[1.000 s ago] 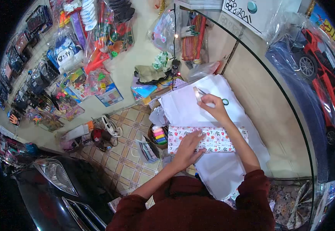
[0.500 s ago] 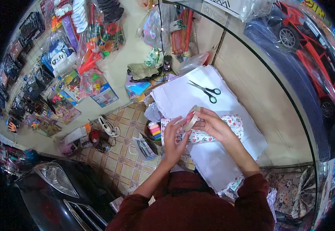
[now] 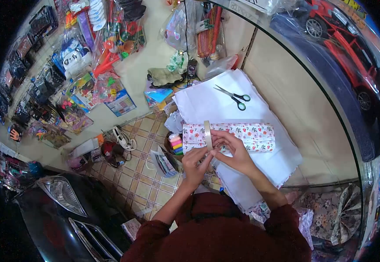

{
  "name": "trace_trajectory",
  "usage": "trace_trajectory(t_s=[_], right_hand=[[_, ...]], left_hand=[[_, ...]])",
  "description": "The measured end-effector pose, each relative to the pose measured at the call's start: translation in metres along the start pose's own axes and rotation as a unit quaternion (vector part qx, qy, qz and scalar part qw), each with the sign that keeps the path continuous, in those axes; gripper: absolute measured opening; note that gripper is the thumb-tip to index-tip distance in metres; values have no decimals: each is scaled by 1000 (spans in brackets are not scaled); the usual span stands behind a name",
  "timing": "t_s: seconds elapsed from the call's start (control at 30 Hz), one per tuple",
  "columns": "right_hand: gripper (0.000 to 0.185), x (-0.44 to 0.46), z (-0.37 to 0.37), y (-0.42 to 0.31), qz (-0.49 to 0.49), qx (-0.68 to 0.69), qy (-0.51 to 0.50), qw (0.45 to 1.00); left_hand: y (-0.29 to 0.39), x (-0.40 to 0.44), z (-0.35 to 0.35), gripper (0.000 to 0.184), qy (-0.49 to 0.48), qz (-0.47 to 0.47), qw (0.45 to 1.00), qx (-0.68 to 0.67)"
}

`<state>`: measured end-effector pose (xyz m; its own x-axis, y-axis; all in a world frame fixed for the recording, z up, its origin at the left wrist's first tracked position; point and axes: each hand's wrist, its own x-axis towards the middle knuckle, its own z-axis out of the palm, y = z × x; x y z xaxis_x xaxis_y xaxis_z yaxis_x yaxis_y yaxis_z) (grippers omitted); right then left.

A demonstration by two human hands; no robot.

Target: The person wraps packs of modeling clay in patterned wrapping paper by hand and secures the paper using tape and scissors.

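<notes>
A narrow roll of clear tape [image 3: 208, 134] stands on edge between my two hands, above a parcel wrapped in flowered paper [image 3: 260, 139]. My left hand [image 3: 194, 166] is closed, its fingertips pinched at the roll's lower edge. From the other side, my right hand [image 3: 234, 153] grips the roll with bent fingers, thumb low by the left fingertips. Whether a loose tape end is between them is too small to tell. The parcel lies across white paper sheets [image 3: 203, 102], with green-and-black-handled scissors [image 3: 238, 99] beyond it, blades slightly apart.
Left of the parcel stands a container of colourful markers [image 3: 175, 144]. A paper bag [image 3: 164, 162] sits on the tiled floor [image 3: 142, 192]. A black ride-on car [image 3: 63, 214] is at lower left. A glass edge [image 3: 325, 96] curves along the right. Packaged goods hang on the wall.
The tape roll has turned upright and shifted slightly left. My left hand has lowered and its fingers have closed in; my right hand has dropped slightly, uncovering more of the parcel.
</notes>
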<state>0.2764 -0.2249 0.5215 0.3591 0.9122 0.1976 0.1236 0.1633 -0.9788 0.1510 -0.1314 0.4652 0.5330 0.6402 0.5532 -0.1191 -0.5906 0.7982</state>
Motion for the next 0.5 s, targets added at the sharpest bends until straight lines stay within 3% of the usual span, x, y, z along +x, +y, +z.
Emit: trace_trajectory(t_s=[0.07,0.27,0.5], right_hand=[[48,-6,3,4,-7,-27,22,999],[28,-17,10,10,-43,60,111,991],[11,-28,10,7,6,168,177,970]], left_hand=[[9,2,-1,15,-9,27,999,23],[21,2,3,17,-12,114,992,58],[17,-10,13,22,-37,162,984,63]])
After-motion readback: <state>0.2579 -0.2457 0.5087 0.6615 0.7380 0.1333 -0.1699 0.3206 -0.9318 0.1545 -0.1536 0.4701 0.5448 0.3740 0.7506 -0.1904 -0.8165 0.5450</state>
